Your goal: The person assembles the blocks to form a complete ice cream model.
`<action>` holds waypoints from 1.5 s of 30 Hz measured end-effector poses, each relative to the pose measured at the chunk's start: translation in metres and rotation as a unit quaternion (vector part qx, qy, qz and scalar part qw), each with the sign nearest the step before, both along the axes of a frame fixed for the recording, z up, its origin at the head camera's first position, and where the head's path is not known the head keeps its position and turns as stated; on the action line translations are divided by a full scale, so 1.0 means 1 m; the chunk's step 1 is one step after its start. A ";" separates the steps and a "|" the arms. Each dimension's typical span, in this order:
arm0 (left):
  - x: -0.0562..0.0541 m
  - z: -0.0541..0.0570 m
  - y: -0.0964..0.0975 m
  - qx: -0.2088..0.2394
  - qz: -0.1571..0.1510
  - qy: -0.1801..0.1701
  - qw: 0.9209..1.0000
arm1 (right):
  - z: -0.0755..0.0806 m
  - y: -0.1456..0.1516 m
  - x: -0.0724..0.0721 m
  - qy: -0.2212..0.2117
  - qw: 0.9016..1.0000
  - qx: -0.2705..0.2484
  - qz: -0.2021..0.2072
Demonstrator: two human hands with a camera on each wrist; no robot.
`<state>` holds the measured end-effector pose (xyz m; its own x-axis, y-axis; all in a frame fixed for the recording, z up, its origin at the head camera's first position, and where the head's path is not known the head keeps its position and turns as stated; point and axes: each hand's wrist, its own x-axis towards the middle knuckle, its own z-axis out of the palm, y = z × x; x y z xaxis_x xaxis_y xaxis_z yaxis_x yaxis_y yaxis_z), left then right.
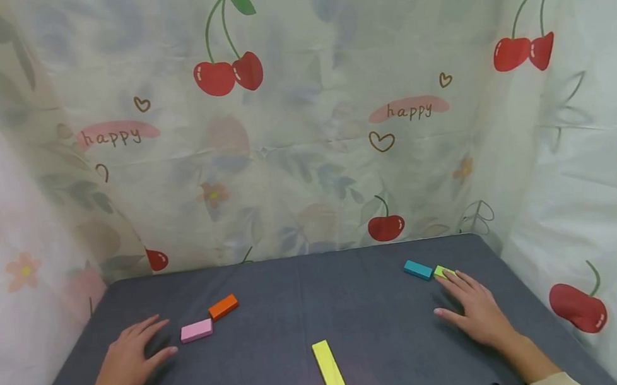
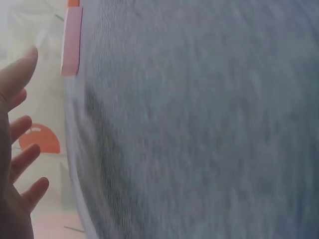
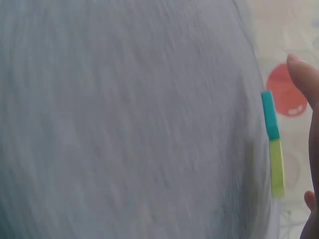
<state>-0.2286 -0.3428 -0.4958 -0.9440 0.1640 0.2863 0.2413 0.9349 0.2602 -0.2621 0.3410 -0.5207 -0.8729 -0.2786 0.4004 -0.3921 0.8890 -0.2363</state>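
Head view on my remote feed: I see the left hand (image 1: 130, 362) over the dark table (image 1: 265, 362), fingers loosely spread and holding nothing, just beside the pink block (image 1: 196, 331), with the orange block (image 1: 224, 307) lying off its far right corner. The right hand (image 1: 477, 311) also has extended fingers and grips nothing that I can see; it partly hides the green block (image 1: 440, 270), and I cannot tell whether they touch. The blue block (image 1: 418, 270) lies end to end with it, while the yellow block (image 1: 329, 368) lies well apart, between both hands
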 end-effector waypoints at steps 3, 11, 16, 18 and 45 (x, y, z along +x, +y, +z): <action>-0.003 -0.002 0.005 0.008 0.001 -0.009 1.000 | -0.001 -0.011 0.000 0.001 1.000 -0.004 0.015; -0.010 -0.010 0.014 0.028 0.003 -0.015 0.999 | 0.001 -0.045 0.006 -0.037 0.997 -0.029 0.054; -0.013 -0.013 0.019 0.031 0.002 -0.009 0.999 | 0.001 -0.068 0.013 -0.062 0.993 -0.037 0.089; -0.014 -0.014 0.021 0.031 0.001 -0.006 0.999 | 0.001 -0.078 0.016 -0.069 0.991 -0.038 0.105; -0.024 -0.016 0.030 0.059 0.037 -0.038 0.997 | 0.004 -0.178 0.042 -0.151 0.939 -0.006 0.308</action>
<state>-0.2530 -0.3126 -0.5122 -0.9720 0.0628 0.2263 0.1483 0.9113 0.3841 -0.2199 0.1627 -0.5163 -0.6221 -0.7651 0.1661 -0.7444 0.5122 -0.4284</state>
